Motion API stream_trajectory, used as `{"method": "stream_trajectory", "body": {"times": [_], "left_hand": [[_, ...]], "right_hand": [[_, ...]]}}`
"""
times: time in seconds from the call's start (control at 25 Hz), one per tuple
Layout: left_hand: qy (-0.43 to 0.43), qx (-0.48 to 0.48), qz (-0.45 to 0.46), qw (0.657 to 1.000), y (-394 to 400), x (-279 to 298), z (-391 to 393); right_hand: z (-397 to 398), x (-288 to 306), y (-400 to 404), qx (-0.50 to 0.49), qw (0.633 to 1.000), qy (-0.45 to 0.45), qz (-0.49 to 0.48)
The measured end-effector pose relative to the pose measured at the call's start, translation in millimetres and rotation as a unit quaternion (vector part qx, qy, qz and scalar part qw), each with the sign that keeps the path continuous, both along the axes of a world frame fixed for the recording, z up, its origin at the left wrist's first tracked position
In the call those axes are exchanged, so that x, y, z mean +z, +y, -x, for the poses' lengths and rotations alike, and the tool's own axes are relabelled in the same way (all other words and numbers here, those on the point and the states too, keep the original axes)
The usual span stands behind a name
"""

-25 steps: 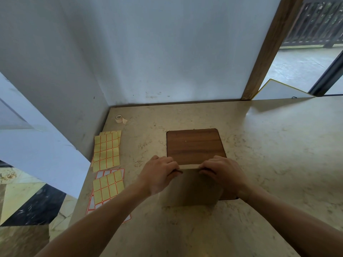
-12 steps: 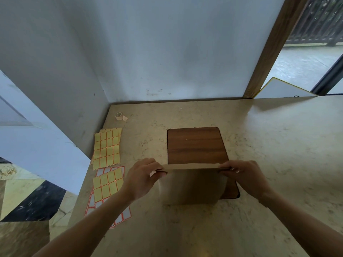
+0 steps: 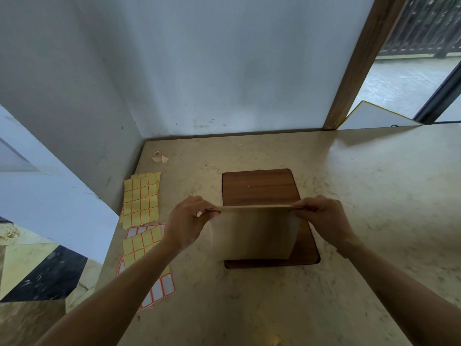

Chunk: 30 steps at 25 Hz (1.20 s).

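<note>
A tan sheet of paper (image 3: pixel 253 234) hangs above a dark wooden board (image 3: pixel 259 187) that lies flat on the marble table (image 3: pixel 361 196). My left hand (image 3: pixel 188 221) pinches the sheet's upper left corner and my right hand (image 3: pixel 321 216) pinches its upper right corner. The top edge is stretched level between the two hands, and the sheet hangs down over the board's near half, hiding it.
Sheets of yellow labels with red borders (image 3: pixel 141 198) lie along the table's left edge, another label sheet (image 3: pixel 143 248) partly under my left forearm. A small tape roll (image 3: pixel 157 156) sits in the back left corner. Walls close the back and left; a white panel (image 3: pixel 374 116) leans at back right.
My hands slid apart from the middle of the sheet's top edge to its two corners and lifted the sheet off the board, so it now hangs upright.
</note>
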<state>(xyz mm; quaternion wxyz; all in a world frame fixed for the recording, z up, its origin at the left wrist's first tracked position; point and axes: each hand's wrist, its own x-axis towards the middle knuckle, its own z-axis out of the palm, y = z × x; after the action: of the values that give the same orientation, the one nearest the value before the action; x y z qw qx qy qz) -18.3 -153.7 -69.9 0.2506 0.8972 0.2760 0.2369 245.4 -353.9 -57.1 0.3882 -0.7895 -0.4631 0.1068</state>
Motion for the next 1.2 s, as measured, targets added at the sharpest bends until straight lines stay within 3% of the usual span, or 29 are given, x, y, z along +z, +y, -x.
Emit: {"method": "stream_trajectory", "body": {"times": [0.6, 0.96, 1.2], "left_hand": [[-0.038, 0.047, 0.149, 0.987, -1, -13, -5], [-0.1, 0.078, 0.164, 0.978, -13, -1, 6], [-0.107, 0.083, 0.153, 0.979, -7, 6, 48]], "right_hand": [[-3, -5, 0, 0.024, 0.998, 0.042, 0.035], [-1, 3, -4, 0.025, 0.997, -0.053, 0.041], [51, 20, 15, 0.055, 0.99, -0.12, -0.051]]}}
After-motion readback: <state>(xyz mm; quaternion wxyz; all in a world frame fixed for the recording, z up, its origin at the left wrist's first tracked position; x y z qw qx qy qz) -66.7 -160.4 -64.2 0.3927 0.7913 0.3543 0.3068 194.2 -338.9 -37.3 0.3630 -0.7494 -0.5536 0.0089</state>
